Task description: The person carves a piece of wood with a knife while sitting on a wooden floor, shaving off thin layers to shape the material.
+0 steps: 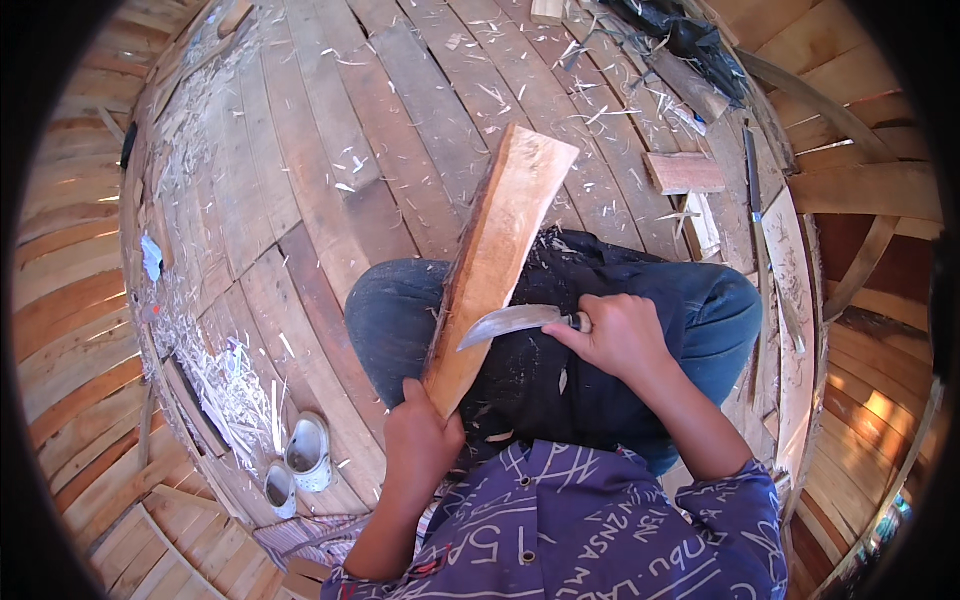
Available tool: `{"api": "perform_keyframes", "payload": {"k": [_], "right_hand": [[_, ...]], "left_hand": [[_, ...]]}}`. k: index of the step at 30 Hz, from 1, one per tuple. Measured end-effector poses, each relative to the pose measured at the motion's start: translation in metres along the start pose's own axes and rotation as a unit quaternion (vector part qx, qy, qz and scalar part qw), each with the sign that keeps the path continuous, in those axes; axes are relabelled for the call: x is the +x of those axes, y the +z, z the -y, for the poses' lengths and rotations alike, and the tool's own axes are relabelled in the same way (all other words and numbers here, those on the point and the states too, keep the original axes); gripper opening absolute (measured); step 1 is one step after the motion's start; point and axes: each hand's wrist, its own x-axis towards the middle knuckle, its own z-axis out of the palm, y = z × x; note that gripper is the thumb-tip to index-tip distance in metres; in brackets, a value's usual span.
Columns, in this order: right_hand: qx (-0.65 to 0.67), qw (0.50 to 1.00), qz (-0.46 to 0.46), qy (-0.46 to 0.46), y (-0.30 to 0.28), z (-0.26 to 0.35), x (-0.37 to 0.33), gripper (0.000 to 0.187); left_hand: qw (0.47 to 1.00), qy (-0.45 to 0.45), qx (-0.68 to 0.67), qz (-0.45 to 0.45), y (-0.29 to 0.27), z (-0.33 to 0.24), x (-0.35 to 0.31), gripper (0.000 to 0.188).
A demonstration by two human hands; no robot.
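A long plank of pale wood (500, 245), with a rough barky left edge, slants across my lap and widens toward its far end. My left hand (422, 430) is closed round its narrow near end. In my right hand (622, 335) is the handle of a knife (512, 322), mostly hidden by my fingers. Its curved grey blade points left and lies over the lower part of the plank. From this view I cannot tell whether the edge touches the wood. Under the plank, a black cloth (520, 385) covers my lap.
Shavings (235, 385) are heaped on the board floor (330, 120) at the left. Pale clogs (308, 455) stand near my left side. Toward the right lie a wood block (686, 172), a long dark-ended tool (752, 170) and, farther back, black plastic (690, 45). Plank walls (880, 190) curve around.
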Motion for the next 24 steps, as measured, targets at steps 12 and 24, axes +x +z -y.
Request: {"api": "perform_keyframes", "payload": {"k": [12, 24], "right_hand": [[-0.015, 0.956, -0.084, 0.281, 0.005, -0.050, 0.060, 0.068], [0.152, 0.943, -0.107, 0.275, -0.026, -0.057, 0.017, 0.058]], "left_hand": [[0.999, -0.022, -0.037, -0.024, 0.003, -0.005, 0.001, 0.024], [0.999, 0.007, -0.038, -0.022, 0.001, 0.002, 0.003, 0.022]]}}
